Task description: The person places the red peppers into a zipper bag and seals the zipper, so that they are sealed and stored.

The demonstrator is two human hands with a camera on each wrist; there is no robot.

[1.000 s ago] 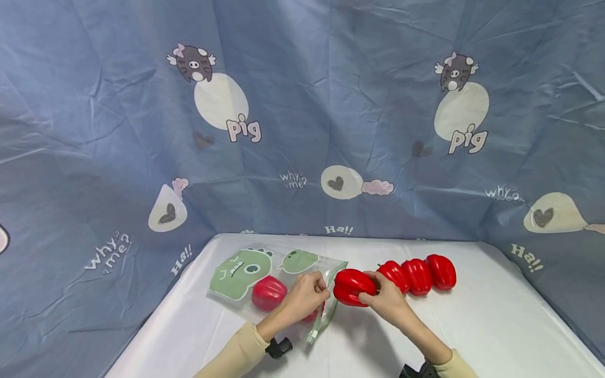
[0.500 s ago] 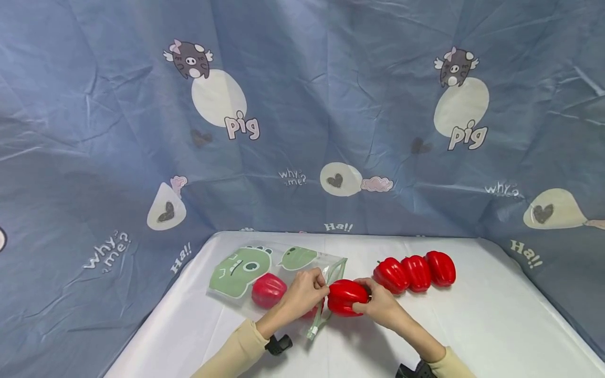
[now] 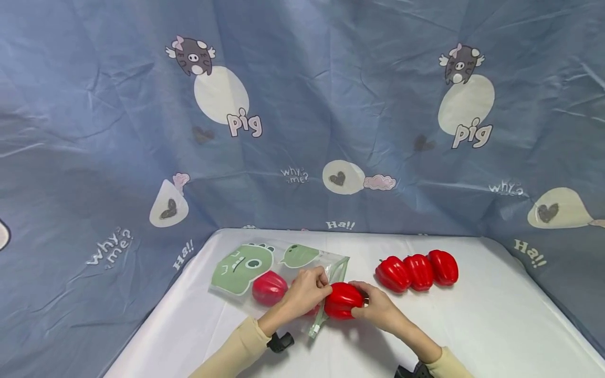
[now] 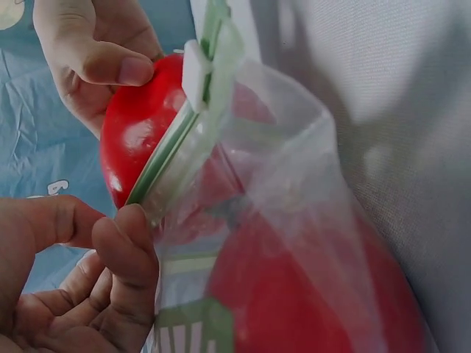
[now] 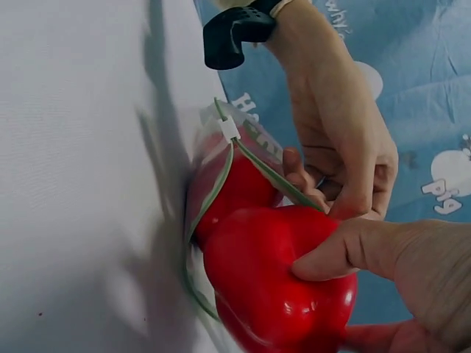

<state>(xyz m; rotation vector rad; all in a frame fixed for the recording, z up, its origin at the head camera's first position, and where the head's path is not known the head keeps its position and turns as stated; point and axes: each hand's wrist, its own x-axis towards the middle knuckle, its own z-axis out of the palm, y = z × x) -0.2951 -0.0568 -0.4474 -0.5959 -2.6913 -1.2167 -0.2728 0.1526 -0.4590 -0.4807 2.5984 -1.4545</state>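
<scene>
A clear zip bag (image 3: 289, 251) with green dinosaur prints lies on the white table, its green-edged mouth facing right. Two red bell peppers show through it; one bell pepper (image 3: 270, 288) lies near its middle, the other is partly behind my left hand (image 3: 307, 290). That hand pinches the upper edge of the mouth between thumb and finger. My right hand (image 3: 376, 307) grips another red bell pepper (image 5: 276, 276) at its stem end. In the right wrist view, this pepper's front sits right at the parted mouth, beside the white slider (image 5: 229, 129).
Three more red bell peppers (image 3: 418, 272) lie in a row on the white table (image 3: 454, 328), right of the bag. A blue printed cloth (image 3: 264, 142) hangs behind the table and along its sides.
My right hand has brought its bell pepper leftward and down, from just right of the bag to against its mouth. My left hand keeps its pinch on the edge.
</scene>
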